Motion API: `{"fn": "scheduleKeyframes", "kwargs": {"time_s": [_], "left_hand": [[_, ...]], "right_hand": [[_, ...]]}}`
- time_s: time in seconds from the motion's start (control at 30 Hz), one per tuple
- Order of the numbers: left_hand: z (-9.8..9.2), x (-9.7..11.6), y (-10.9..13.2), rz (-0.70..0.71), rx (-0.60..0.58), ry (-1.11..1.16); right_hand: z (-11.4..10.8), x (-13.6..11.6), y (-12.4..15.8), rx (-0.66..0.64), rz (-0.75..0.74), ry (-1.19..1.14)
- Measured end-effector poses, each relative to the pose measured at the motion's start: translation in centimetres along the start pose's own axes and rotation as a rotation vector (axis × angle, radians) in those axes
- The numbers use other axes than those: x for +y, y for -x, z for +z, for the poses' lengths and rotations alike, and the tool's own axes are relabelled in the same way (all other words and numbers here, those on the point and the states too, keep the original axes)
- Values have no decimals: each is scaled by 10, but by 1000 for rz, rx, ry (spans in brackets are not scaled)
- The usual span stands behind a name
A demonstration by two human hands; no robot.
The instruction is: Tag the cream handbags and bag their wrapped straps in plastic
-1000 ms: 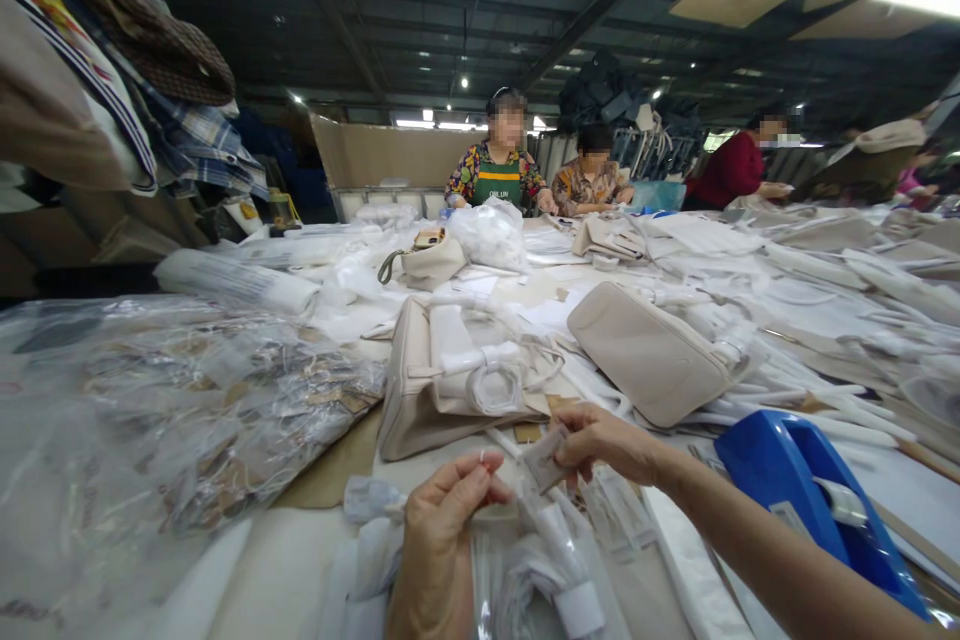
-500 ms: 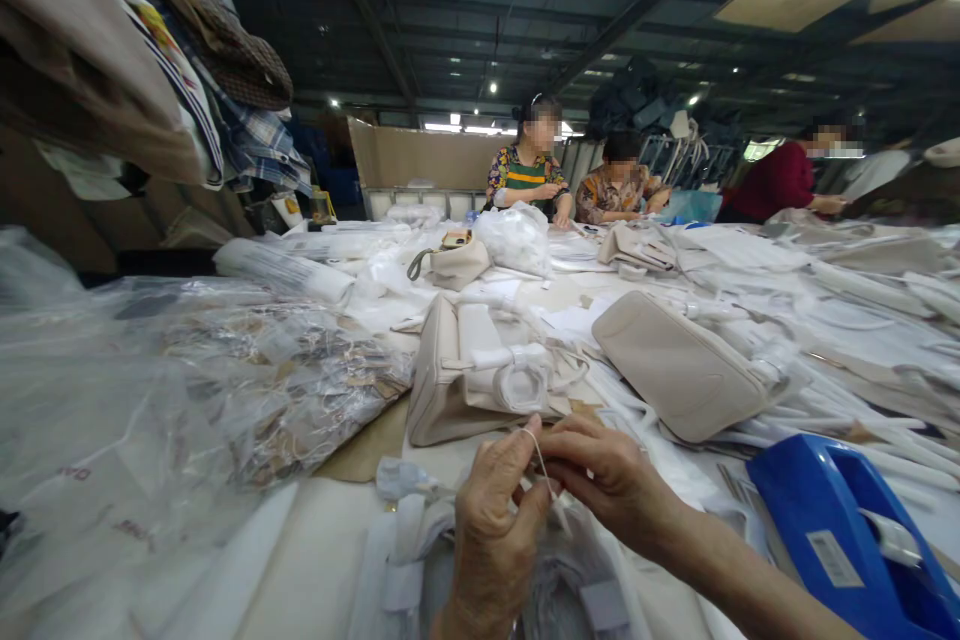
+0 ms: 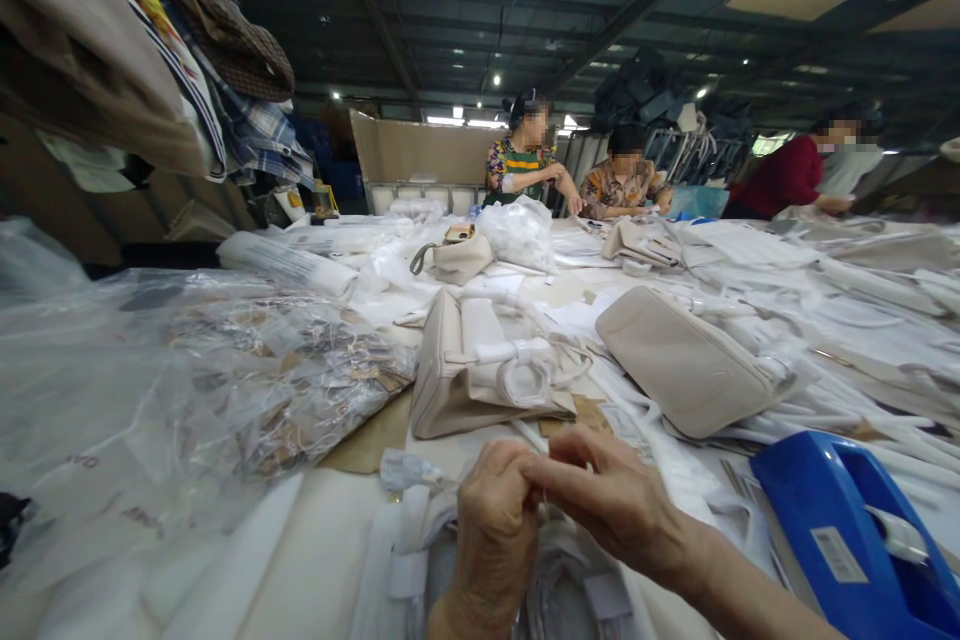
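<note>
My left hand (image 3: 491, 535) and my right hand (image 3: 622, 500) meet at the fingertips, low in the middle of the view. Both are closed in pinches on a thin white string, which their fingers now mostly hide. Beneath them lies a beige handbag with white-wrapped, coiled straps (image 3: 577, 585), partly covered by my hands. A small clear plastic-wrapped piece (image 3: 405, 470) sits just left of my left hand. Beyond my fingers, another beige handbag (image 3: 439, 375) rests on the table, its strap wrapped in white.
A clear plastic bag of tags and strings (image 3: 300, 390) spreads over the left side. At right are a blue tape dispenser (image 3: 810, 500) and a tipped beige bag (image 3: 682, 360). Several people work across the table (image 3: 360, 510). Clothes (image 3: 142, 50) hang at upper left.
My hands have drawn closer together, fingertips now touching. The white string, stretched visibly between my fingers before, is now mostly hidden. A person across the table has lowered an arm.
</note>
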State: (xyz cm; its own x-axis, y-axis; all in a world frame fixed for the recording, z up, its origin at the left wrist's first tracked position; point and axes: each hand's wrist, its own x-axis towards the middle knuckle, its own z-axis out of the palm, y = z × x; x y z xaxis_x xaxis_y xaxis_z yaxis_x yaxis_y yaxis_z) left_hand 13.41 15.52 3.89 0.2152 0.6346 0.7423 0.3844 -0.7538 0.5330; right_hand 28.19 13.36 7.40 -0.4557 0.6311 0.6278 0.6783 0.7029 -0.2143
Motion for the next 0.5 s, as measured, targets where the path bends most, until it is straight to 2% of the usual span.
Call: {"fn": "scheduleKeyframes", "kwargs": {"time_s": [0.07, 0.13, 0.2, 0.27, 0.33, 0.37, 0.43, 0.5], "left_hand": [[-1, 1, 0, -8, 17, -8], [-2, 1, 0, -19, 78, -2], [-4, 1, -1, -30, 165, 21], [-6, 2, -1, -25, 236, 34], [-8, 4, -2, -6, 274, 35], [-8, 4, -2, 5, 282, 40], [-9, 5, -3, -2, 291, 72], [-11, 6, -3, -66, 299, 140]], "right_hand": [[1, 4, 2, 60, 105, -69], [4, 13, 6, 98, 339, -143], [9, 23, 13, -24, 592, -151], [14, 32, 20, -231, 744, -156], [15, 36, 24, -359, 796, -175], [15, 36, 24, -374, 796, -181], [11, 33, 22, -330, 784, -192], [4, 26, 16, -241, 751, -274]]}}
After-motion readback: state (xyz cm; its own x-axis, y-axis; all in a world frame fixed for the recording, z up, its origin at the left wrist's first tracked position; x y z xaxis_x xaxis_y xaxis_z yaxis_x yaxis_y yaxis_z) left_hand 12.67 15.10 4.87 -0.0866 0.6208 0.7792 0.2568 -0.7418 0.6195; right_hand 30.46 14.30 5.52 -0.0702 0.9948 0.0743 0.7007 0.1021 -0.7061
